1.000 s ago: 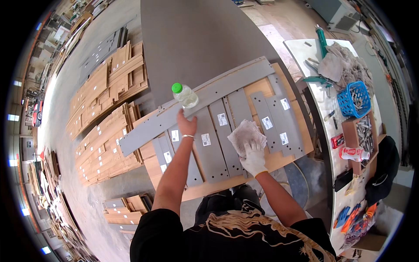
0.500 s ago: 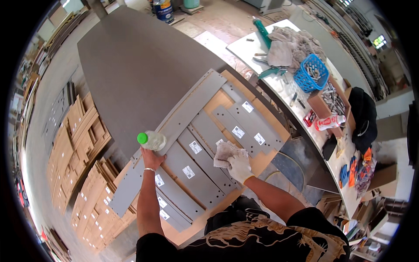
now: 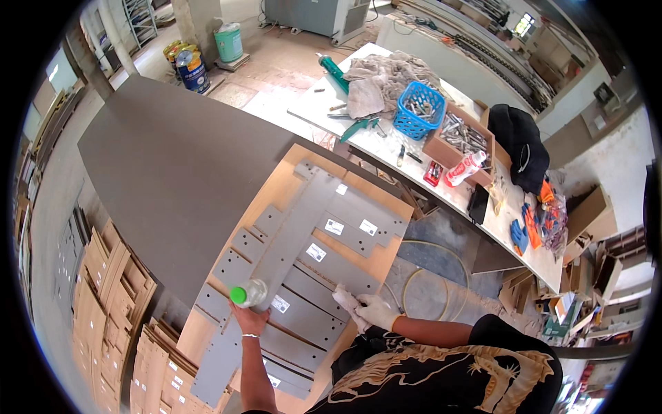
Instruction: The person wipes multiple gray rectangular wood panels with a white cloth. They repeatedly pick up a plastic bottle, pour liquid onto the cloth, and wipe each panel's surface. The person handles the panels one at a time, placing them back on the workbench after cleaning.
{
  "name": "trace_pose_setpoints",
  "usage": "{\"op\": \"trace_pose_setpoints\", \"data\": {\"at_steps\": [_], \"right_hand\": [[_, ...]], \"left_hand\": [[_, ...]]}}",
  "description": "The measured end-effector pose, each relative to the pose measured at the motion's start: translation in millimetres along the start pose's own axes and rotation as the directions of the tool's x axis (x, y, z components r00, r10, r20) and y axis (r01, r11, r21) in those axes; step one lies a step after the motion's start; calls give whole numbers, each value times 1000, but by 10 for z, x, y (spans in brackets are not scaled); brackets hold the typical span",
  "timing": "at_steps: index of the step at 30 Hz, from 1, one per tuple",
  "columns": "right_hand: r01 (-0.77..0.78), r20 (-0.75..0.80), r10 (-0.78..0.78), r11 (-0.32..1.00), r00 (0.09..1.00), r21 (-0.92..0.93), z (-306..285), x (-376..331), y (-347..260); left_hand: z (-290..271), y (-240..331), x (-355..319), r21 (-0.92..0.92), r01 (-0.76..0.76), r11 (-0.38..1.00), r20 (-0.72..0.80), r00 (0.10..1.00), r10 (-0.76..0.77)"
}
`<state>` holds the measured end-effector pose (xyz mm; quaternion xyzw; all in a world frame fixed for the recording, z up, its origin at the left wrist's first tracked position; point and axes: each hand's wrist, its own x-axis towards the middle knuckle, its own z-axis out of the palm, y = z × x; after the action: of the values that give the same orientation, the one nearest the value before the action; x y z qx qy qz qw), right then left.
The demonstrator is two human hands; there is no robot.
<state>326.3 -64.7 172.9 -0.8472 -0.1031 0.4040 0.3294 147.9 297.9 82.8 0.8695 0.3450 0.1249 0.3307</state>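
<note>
My bare left hand [image 3: 249,320] is closed around a clear plastic bottle [image 3: 256,292] with a green cap, its fingers partly hidden by the bottle. Beneath it lies a long grey panel [image 3: 293,224], set across several narrower grey boards [image 3: 303,308] with drilled holes and white labels. A white glove covers my right hand [image 3: 376,312], which grips a bunched pale cloth [image 3: 349,303] at the near right edge of the boards. The boards rest on a wood-coloured sheet [image 3: 393,228].
A large dark board [image 3: 186,159] extends beyond the stack. On the right-hand worktable [image 3: 441,183] are crumpled rags [image 3: 393,72], a blue basket [image 3: 419,110], a box of metal parts [image 3: 460,134] and a red-and-white bottle [image 3: 465,169]. Stacked wooden panels [image 3: 110,303] stand at left.
My view has swung right. The long panel has shifted right over the boards, exposing narrow board ends on its left. My right hand has drawn the cloth closer to my body.
</note>
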Motion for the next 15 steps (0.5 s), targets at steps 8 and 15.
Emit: {"op": "trace_pose_setpoints", "data": {"at_steps": [8, 15], "right_hand": [[-77, -14, 97, 868, 995, 491, -279, 29, 222], [-44, 13, 80, 390, 997, 920, -633, -299, 177]], "left_hand": [[374, 485, -656, 173, -211, 962, 77, 977, 201], [535, 764, -1147, 130, -135, 982, 121, 986, 119]]}}
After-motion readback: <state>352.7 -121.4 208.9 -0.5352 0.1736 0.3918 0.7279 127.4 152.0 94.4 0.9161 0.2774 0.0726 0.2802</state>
